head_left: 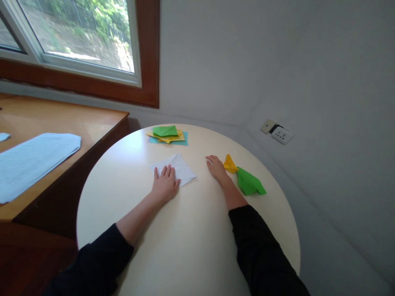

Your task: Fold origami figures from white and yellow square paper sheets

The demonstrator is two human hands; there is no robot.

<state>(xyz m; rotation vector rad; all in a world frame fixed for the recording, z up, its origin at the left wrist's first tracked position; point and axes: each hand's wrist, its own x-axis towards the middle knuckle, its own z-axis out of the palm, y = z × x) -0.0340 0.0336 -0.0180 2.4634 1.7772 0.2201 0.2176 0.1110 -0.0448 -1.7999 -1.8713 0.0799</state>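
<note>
Under my left hand [166, 183] lies a white sheet of paper [184, 167], turned like a diamond with a corner toward the right. The fingers of that hand are spread flat on the sheet and cover its lower left part. My right hand [216, 167] rests on the table to the right of the sheet, apart from it, fingers stretched loosely with nothing seen in them. Just right of this hand is a small folded yellow paper piece [230, 164]. A larger folded green paper piece [248, 181] touches or nearly touches it, beside my right forearm.
At the far side of the round white table [185, 255] sits a stack of coloured papers [168, 135], green, yellow and blue. A wooden desk [101, 123] on the left bears a light blue folded cloth [40, 162]. The wall has a power socket [282, 135].
</note>
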